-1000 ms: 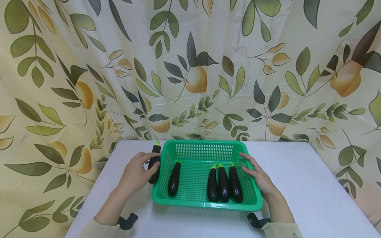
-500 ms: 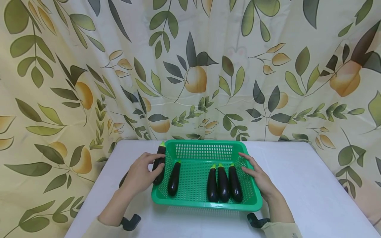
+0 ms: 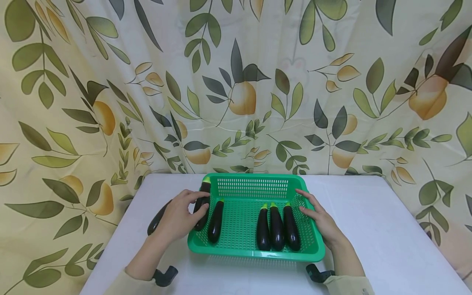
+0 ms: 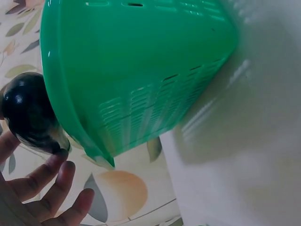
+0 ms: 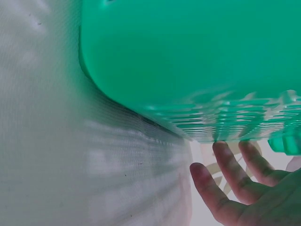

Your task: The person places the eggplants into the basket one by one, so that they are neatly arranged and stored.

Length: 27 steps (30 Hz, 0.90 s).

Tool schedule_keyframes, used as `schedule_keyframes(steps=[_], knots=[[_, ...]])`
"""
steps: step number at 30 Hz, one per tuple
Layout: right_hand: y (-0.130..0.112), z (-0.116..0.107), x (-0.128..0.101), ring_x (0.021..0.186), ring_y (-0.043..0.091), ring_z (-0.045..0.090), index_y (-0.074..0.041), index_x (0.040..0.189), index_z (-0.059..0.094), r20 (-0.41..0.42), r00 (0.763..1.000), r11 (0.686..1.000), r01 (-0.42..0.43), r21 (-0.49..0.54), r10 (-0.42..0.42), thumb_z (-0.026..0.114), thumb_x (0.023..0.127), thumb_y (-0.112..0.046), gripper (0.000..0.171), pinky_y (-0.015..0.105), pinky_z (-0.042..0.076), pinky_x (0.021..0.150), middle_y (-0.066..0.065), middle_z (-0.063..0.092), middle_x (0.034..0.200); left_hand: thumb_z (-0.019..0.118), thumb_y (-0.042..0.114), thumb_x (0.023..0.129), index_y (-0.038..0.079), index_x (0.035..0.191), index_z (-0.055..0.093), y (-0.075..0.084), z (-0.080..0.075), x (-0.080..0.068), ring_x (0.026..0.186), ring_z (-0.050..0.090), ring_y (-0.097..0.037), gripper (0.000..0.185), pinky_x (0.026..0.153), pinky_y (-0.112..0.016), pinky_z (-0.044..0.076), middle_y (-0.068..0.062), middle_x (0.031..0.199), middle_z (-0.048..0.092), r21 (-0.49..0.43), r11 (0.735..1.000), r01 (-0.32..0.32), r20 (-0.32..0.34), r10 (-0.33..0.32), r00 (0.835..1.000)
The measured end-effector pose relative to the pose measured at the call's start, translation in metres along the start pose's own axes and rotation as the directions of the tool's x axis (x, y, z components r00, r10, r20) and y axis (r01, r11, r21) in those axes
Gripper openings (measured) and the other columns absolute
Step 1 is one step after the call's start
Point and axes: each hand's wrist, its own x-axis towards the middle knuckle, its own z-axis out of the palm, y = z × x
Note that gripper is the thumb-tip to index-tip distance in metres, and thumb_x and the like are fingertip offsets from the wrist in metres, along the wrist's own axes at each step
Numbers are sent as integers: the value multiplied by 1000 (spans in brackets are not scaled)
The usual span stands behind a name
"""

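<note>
1. Nearest: the white table (image 3: 368, 229), with a green basket (image 3: 254, 255) set on it between both forearms.
2. Right hand (image 3: 320, 219): fingers straight and spread, laid flat against the basket's right wall and rim, gripping nothing. The right wrist view shows the same, fingertips (image 5: 221, 155) at the wall.
3. In the basket: three eggplants (image 3: 276, 227) side by side at the right, touching; a single eggplant (image 3: 215, 221) lies apart at the left.
4. Left hand (image 3: 180, 215): fingers curled round a fifth held eggplant (image 3: 203, 205), carried over the basket's left rim, green cap pointing away. It hangs above the rim, not yet set down.
5. One dark eggplant on the table (image 3: 156, 221) shows left of that hand, outside the basket.
6. Judged progress: four in, one in hand, at least one left outside.
7. Against the earlier frames: the held eggplant was outside the left wall, then shifted right over the rim; the right hand has not moved.
8. Farthest: a leaf-printed curtain (image 3: 236, 82).
</note>
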Motion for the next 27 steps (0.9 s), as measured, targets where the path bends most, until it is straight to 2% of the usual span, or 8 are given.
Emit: schedule_keyframes(steps=[9, 21, 27], knots=[[0, 0, 0, 149, 60, 29, -33, 164, 24, -1, 1000, 1000, 6, 1, -6, 41, 111, -27, 56, 67, 52, 98, 19, 11, 172, 71, 38, 98, 38, 129, 71, 5, 6, 1, 103, 64, -23, 31, 78, -34, 52, 2, 117, 67, 8, 1000, -5, -1, 5, 1000], [0, 0, 0, 149, 60, 29, -32, 164, 24, 2, 1000, 1000, 4, 5, -4, 41, 111, -27, 56, 67, 51, 100, 19, 10, 172, 72, 37, 98, 38, 130, 70, 8, 14, 1, 89, 57, -16, 32, 67, -30, 45, 3, 117, 65, -11, 1000, -15, 29, 15, 999], [1, 0, 0, 149, 59, 29, -32, 164, 24, 3, 1000, 1000, 7, 4, -7, 40, 111, -27, 55, 68, 50, 100, 19, 11, 172, 71, 38, 98, 36, 130, 71, 7, 20, 1, 87, 58, -20, 32, 66, -29, 46, 5, 114, 63, -21, 1000, -12, 55, 14, 998]])
